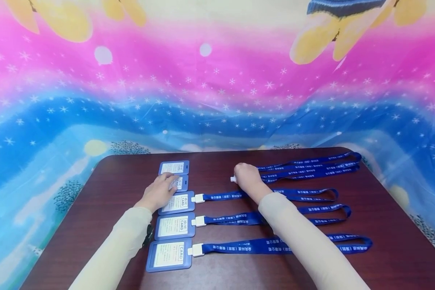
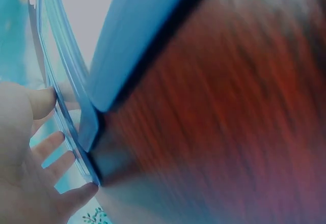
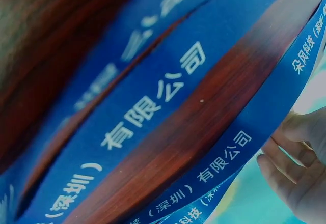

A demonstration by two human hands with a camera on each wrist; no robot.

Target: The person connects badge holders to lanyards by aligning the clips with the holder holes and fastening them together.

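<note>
Brown desk [image 1: 119, 181]: left grip [image 1: 158, 192] closed across badge [image 1: 182, 183], eleven o'clock; right grip [image 1: 248, 178] pinching white strap clip [image 1: 233, 179], twelve o'clock; pairing apparently in hand, next move likely calling for clip to slot [image 1: 185, 183].

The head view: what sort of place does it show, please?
Probably an improvised indoor work area: a brown table stands in front of a snowflake-patterned backdrop, and card holders and blue lanyards are lined up on it. The room beyond is hidden.

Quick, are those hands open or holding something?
Left hand: open, touching a blue card holder.
Right hand: closed, holding a blue lanyard near its white clip.
</note>
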